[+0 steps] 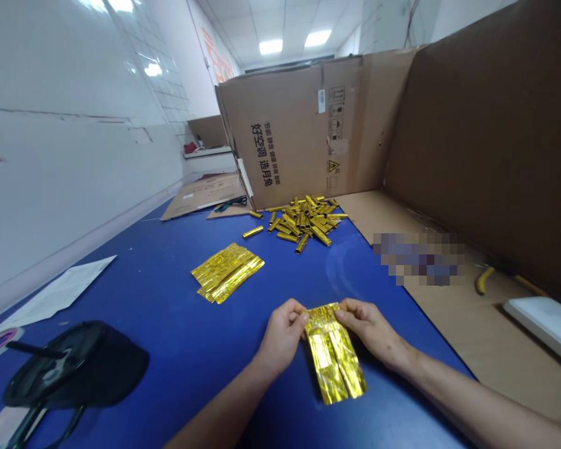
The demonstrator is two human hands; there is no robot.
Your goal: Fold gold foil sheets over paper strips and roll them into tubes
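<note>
A shiny gold foil sheet [331, 349], slit up its lower part into two strips, is stretched between my hands near the table's front. My left hand [283, 333] pinches its upper left corner between thumb and fingers. At the upper right corner, my right hand [367, 324] grips the sheet the same way. Ahead and to the left lies a flat stack of gold foil sheets [229, 271]. Farther off, a heap of small rolled gold foil tubes [303, 221] rests against the cardboard, with a single gold tube [253, 232] to its left.
Tall cardboard panels [303, 137] stand behind the heap and along the right. On the blue table [168, 337] at left are a black tape dispenser [88, 365], a white paper sheet [56, 296] and a tape roll [0, 343]. A white flat object [546, 327] lies at right.
</note>
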